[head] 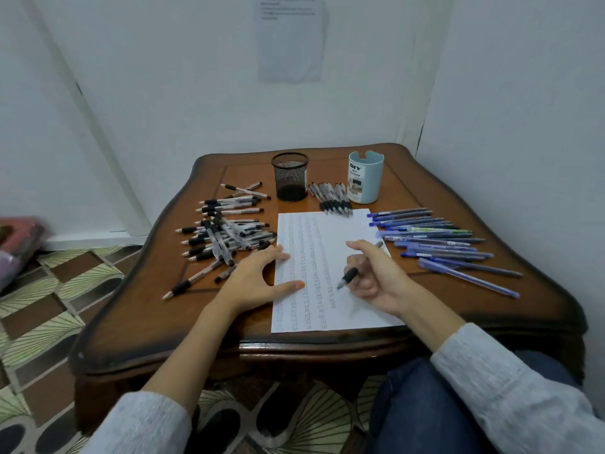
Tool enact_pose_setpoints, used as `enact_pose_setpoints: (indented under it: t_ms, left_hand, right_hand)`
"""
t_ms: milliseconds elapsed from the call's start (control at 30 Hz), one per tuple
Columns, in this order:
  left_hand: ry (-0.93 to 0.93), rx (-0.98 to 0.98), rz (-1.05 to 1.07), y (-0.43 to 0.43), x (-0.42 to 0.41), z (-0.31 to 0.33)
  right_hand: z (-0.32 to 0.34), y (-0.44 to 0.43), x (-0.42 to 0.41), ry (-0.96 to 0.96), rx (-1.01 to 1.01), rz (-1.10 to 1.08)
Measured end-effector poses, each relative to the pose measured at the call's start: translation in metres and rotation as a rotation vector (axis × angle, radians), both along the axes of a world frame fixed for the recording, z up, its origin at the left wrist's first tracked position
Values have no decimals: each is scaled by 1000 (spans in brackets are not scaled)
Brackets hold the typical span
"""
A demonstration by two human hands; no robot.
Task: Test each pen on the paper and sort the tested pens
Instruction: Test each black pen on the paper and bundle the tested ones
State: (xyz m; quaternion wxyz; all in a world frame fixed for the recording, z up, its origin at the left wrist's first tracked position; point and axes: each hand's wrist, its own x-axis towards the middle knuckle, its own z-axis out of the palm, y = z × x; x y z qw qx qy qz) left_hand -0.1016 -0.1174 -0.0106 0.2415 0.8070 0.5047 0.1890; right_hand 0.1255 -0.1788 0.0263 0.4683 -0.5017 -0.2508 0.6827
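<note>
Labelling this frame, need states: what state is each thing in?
left hand: open, fingertips resting on paper
right hand: grips pen
pen: held, tip angled down toward paper
paper: flat, rows of scribbles
mesh cup: upright, no pens showing
blue cup: upright

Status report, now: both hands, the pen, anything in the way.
Left hand flat, pinning paper at its left edge. Right hand holds black-grip pen, tip down at the paper. Black pens piled left, blue pens right; nothing blocks the writing spot.
</note>
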Motion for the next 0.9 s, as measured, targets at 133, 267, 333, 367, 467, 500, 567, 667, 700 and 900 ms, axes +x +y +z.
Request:
enact_pose_setpoints:
  t_ms: [133, 267, 333, 367, 467, 500, 567, 667, 700, 900]
  left_hand:
    - [74, 28, -58, -1, 0, -1]
    - [97, 37, -74, -1, -1, -3]
    - [96, 39, -72, -1, -1, -3]
    - [97, 39, -75, -1, -1, -3]
    - [90, 36, -80, -1, -1, -3]
    - [86, 37, -80, -1, -1, -3]
    - [82, 35, -80, 0, -2, -3]
    - [72, 38, -72, 0, -2, -5]
    - [67, 40, -67, -1, -2, -5]
    - [47, 28, -58, -4, 1, -3]
  right_hand:
    - [-7, -10, 0, -72, 42, 85]
    - [-7, -16, -8, -152, 178, -28]
    - [-13, -17, -11, -204, 257, -84]
    - [-16, -17, -13, -257, 284, -116]
    - [-24, -18, -20, -387, 355, -198]
    - [-26, -19, -21, -405, 373, -231]
    - [-29, -20, -23, -465, 416, -290]
    - [-32, -23, -25, -555, 448, -303]
    - [-33, -24, -25, -587, 440, -296]
    - [-38, -25, -24, -852, 537, -292]
